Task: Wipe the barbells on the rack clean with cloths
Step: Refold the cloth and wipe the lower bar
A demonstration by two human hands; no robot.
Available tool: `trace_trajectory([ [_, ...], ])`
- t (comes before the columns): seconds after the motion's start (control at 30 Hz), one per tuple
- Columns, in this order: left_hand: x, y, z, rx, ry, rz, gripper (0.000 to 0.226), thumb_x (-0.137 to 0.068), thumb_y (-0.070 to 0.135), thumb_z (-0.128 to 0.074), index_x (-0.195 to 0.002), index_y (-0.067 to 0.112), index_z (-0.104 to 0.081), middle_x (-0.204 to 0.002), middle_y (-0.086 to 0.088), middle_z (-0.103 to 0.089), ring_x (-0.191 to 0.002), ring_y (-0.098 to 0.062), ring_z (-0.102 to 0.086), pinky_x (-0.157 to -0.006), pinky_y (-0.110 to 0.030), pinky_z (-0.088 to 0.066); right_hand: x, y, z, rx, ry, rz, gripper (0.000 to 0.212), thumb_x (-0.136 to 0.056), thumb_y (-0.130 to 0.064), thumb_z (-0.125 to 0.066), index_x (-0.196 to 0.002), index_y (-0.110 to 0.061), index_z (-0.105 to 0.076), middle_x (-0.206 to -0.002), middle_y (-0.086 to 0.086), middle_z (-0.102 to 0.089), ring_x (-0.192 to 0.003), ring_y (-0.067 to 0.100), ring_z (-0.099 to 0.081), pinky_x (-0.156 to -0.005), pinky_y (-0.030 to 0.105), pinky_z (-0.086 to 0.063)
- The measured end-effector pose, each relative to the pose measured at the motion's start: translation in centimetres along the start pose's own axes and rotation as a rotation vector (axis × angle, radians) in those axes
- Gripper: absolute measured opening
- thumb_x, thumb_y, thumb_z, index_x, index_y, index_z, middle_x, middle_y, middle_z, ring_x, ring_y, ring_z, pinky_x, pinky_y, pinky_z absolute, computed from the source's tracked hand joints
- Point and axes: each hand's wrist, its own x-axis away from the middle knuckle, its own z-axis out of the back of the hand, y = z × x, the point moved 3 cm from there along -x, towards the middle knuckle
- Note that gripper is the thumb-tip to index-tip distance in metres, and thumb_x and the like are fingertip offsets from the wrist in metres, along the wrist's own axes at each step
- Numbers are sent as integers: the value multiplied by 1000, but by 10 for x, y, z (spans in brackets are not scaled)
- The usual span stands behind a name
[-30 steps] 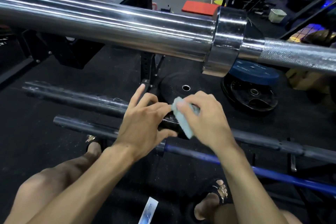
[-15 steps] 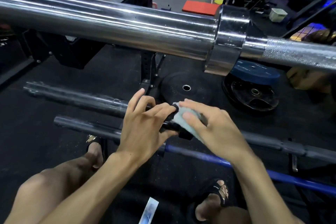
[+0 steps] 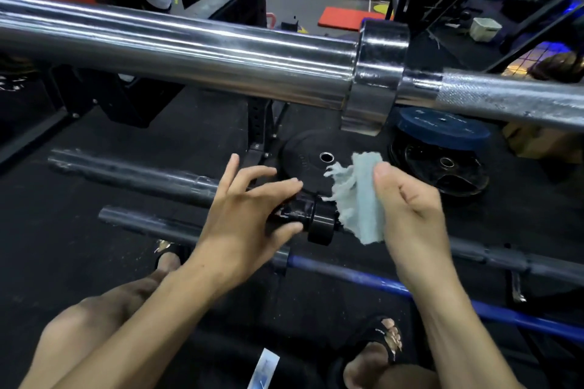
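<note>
A thick chrome barbell (image 3: pixel 189 54) crosses the top of the view, with its collar (image 3: pixel 376 73) right of centre. Below it lie two dark barbells: the far one (image 3: pixel 132 174) and the near one (image 3: pixel 148 224), whose shaft turns blue (image 3: pixel 363 278) to the right. My left hand (image 3: pixel 243 224) grips the black sleeve of the far dark bar next to its collar (image 3: pixel 322 224). My right hand (image 3: pixel 410 215) pinches a frayed light blue cloth (image 3: pixel 360 199) just right of that collar, lifted off the bar.
Black weight plates (image 3: pixel 303 155) and a blue plate (image 3: pixel 442 129) lie on the dark floor behind the bars. A black rack upright (image 3: pixel 262 117) stands at centre. My knees and sandalled feet (image 3: pixel 376 347) are below. A white strip (image 3: pixel 264 368) lies on the floor.
My right hand has lifted the cloth off the bar's collar and moved right, uncovering the collar. My left hand keeps its grip on the sleeve.
</note>
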Motion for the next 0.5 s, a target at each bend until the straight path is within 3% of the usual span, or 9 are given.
trace_trajectory([
  [0.07,5,6,14,388,-23,168,36,-94,30,-71,-129,35,-68,-138,15,-58,-147,1,-28,-127,-25,-4,5,3,-1,-159,74,-26,70,-99,-56,-54,-85,13,-52,-77,14,-52,-74,22,-43,-66,42,-38],
  [0.13,10,16,21,774,-89,317,31,-102,10,-59,-126,27,-70,-131,13,-68,-142,1,-42,-127,-32,-20,6,3,-6,-255,111,-36,77,-94,-64,-57,-92,13,-52,-84,13,-54,-81,22,-47,-73,43,-41],
  [0.2,15,27,26,1031,-89,424,37,-103,-2,-43,-123,14,-71,-121,4,-74,-131,-3,-56,-120,-32,-32,10,-2,-9,-271,144,6,68,-97,-59,-54,-95,9,-55,-84,17,-58,-85,21,-50,-77,42,-42],
  [0.27,19,35,26,1206,-104,501,45,-101,-1,-31,-123,7,-70,-120,-5,-75,-129,-8,-59,-117,-32,-29,19,-11,-13,-218,148,107,48,-106,-42,-49,-103,2,-68,-97,15,-72,-94,12,-59,-84,33,-47],
  [0.33,22,43,24,1387,-85,576,45,-98,6,-32,-111,6,-76,-113,-8,-76,-117,-8,-66,-113,-34,-32,32,-21,-27,-121,48,203,36,-108,-29,-47,-124,-8,-72,-124,-5,-73,-120,7,-62,-101,24,-47],
  [0.4,24,50,20,1509,-75,617,36,-94,16,-44,-103,8,-78,-109,-10,-75,-107,-12,-69,-105,-37,-42,42,-20,-47,92,-101,316,35,-106,-24,-50,-136,-12,-65,-147,-6,-58,-143,7,-45,-119,26,-33],
  [0.43,27,52,16,1512,-102,610,34,-95,20,-49,-110,5,-75,-116,-14,-73,-113,-18,-68,-104,-38,-46,45,-16,-55,203,-131,380,35,-107,-22,-51,-138,-12,-63,-151,-4,-54,-147,8,-39,-122,28,-27],
  [0.5,33,53,13,1441,-141,582,36,-98,26,-57,-115,-3,-70,-119,-25,-69,-116,-31,-66,-100,-37,-52,47,-8,-58,282,-114,413,37,-103,-22,-50,-136,-13,-66,-145,-4,-59,-141,7,-46,-120,27,-32],
])
